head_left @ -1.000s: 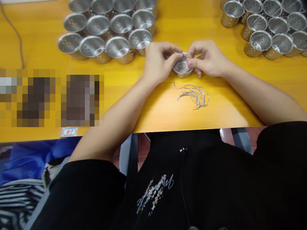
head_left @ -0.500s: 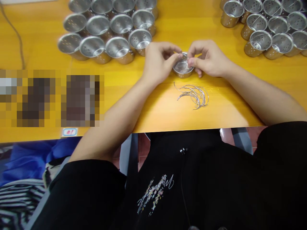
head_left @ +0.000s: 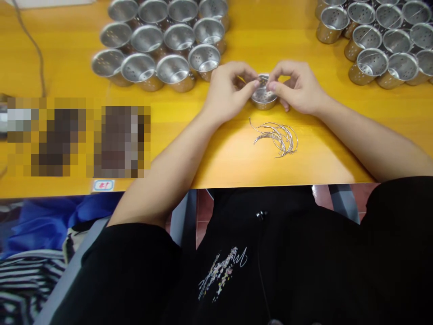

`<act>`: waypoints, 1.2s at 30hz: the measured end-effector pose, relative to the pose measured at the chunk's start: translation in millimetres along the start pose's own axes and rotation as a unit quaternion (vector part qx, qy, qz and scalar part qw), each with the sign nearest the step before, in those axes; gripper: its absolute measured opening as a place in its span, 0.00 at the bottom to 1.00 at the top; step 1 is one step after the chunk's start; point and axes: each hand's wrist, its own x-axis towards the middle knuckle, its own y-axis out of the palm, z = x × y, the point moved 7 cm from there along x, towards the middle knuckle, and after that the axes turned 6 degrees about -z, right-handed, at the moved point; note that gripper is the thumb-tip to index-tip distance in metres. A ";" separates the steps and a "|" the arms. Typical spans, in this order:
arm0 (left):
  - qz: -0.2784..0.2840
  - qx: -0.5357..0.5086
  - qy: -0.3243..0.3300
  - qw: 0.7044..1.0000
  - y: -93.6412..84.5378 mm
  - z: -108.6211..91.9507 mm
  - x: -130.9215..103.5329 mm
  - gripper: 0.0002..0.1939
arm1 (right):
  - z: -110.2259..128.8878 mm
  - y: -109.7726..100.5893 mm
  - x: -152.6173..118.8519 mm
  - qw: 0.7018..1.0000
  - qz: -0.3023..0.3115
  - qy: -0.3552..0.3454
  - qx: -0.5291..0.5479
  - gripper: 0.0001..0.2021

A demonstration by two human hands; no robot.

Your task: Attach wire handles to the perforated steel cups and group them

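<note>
A small perforated metal cup stands on the yellow table in front of me, its open mouth upward. My left hand is at the left of its rim, thumb and forefinger pinched together. From the other side my right hand meets it in a similar pinch, its lower fingers by the cup's right wall. The fingertips almost touch above the mouth; whatever they pinch is too small and covered to make out. Just nearer to me lies a loose pile of thin curved metal wires.
Rows of perforated metal cups stand at the back left. More cups fill the back right, some with wires across their mouths. A blurred-out patch and a small label are at left; a cable runs behind.
The whole view has shifted slightly, so things appear a little farther right. Both hands stay pinched over the same cup, with only slight finger movement.
</note>
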 end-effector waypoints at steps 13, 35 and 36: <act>-0.067 -0.022 0.010 0.997 -10.3 0.5 1.2 0.11 | 14.4 -0.6 1.1 0.999 0.010 0.034 0.015 0.24; -0.033 0.054 0.026 0.998 -8.3 4.2 -4.3 0.17 | -2.5 -22.6 6.4 0.978 -0.079 -0.094 -0.171 0.27; -0.034 0.056 0.034 0.997 -8.3 3.8 -4.9 0.17 | -3.4 -22.1 6.1 0.978 -0.076 -0.096 -0.168 0.27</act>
